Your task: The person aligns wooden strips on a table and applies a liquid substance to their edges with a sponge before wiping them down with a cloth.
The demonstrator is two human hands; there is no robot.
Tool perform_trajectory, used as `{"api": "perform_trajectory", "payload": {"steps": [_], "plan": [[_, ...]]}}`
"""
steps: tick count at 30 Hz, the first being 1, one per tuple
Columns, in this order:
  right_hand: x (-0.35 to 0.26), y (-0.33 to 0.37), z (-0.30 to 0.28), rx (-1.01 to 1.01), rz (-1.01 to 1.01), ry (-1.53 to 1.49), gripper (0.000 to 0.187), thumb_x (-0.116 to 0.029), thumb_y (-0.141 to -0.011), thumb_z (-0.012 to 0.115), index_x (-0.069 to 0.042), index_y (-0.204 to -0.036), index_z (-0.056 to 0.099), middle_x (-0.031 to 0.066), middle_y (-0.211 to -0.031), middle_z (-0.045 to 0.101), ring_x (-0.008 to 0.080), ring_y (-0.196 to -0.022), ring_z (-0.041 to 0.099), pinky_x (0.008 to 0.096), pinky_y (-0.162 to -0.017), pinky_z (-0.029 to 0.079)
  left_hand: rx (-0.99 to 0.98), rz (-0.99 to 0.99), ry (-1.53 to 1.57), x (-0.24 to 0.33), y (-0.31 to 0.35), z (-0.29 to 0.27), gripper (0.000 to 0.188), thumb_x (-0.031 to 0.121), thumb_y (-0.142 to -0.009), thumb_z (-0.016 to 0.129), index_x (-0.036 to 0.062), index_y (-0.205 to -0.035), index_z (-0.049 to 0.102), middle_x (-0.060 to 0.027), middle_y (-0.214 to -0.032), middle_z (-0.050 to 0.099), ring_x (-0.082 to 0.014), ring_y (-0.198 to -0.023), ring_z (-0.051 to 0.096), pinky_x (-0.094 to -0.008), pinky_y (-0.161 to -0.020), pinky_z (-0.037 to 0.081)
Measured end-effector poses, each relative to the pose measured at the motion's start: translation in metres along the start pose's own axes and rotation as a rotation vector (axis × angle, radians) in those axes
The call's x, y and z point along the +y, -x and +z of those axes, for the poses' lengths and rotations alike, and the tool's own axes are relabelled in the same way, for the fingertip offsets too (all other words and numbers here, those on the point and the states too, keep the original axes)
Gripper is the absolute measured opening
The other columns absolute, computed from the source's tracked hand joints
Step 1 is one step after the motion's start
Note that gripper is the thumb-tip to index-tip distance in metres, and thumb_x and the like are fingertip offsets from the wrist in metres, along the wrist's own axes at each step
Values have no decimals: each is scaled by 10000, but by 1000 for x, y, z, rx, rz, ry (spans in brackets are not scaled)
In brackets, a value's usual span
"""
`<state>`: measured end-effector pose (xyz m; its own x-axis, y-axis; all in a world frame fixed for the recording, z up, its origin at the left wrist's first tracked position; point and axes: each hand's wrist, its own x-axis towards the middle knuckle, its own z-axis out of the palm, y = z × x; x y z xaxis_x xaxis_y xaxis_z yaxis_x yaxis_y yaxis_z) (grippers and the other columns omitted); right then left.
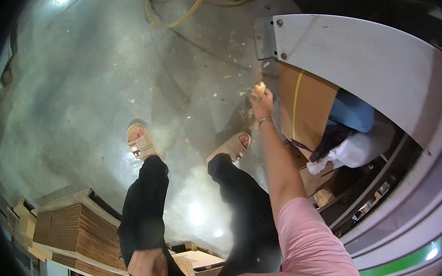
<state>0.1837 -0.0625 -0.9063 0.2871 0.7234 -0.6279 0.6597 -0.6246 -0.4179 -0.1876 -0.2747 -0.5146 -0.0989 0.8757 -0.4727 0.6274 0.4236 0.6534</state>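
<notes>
My right arm reaches out over the floor, and my right hand (263,104) is closed round a small pale-yellow lump (259,88) whose kind I cannot make out. It is beside a brown cardboard sheet (307,104) with a yellow strap along it. Pale crumbs lie scattered on the floor below. Close to my body, over my left thigh, my left hand (149,270) is curled, its back showing. Whatever it holds, if anything, is hidden.
A grey metal machine frame (360,47) curves along the right. Blue and white cloth-like bundles (358,149) sit inside it. Stacked flat cardboard (76,229) stands at lower left. A yellow hose (184,20) loops across the far floor. My sandalled feet (141,139) are apart.
</notes>
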Motion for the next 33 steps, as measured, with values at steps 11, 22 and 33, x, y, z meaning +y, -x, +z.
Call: {"api": "perform_trajectory", "payload": {"steps": [11,22,33], "plan": [[-220,272,-112,-436,375,-1661,245,-147,-906,667,-14,-1106,618,143,-1119,657,319,-1019,645,443,-891,563,27,-202,-172,27,50,24,62,127,-827,623,86,-824,670,-102,-792,660,-314,-775,639,-428,-684,509],[-407,428,-316,-999,-119,-1740,126,-171,-888,627,-90,-985,623,157,-1068,685,350,-959,688,443,-828,594,-27,-348,209,32,91,-42,204,188,-836,672,38,-967,718,-148,-864,727,-257,-777,706,-359,-721,542],[-523,348,-495,398,-823,-783,322,-52,-738,786,25,-957,562,78,-847,629,125,-694,614,267,-583,497,-64,-408,139,36,96,-119,214,200,-849,662,9,-888,750,-123,-757,718,-186,-654,669,-343,-634,530]]}}
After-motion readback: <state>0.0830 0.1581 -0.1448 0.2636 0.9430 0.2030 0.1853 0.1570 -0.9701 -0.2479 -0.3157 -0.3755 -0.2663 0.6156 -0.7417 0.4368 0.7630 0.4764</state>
